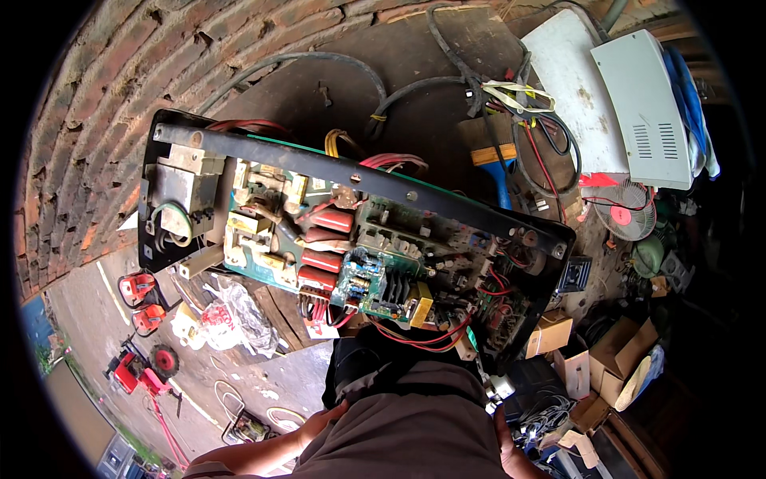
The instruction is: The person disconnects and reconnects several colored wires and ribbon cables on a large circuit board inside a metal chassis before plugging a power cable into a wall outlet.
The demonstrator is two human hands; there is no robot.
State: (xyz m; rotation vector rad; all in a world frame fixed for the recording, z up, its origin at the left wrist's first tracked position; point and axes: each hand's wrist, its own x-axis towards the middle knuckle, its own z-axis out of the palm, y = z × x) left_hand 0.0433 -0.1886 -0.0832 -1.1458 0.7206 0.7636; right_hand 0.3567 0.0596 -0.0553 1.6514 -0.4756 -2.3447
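Note:
An opened electrical unit [383, 184] with a black metal frame lies tilted across the bench in front of me. Inside it are a green circuit board [271, 275], several red cylindrical parts [323, 260] and a smaller upright board [375, 279] with black fins. Red wires [427, 345] loop along its near side. My left hand [323, 425] is low at my left side against my dark clothing, its fingers mostly hidden. Low at my right is my right hand [504, 435], just below a silver metal piece [499, 389]; whether it grips that piece is unclear.
A brush with a blue handle [499, 184], black cables [471, 80] and a pale vented casing [645, 112] lie beyond the unit. At right are a fan [626, 211] and cardboard boxes [622, 359]. A brick wall [104, 144] and red machines [140, 371] are at left.

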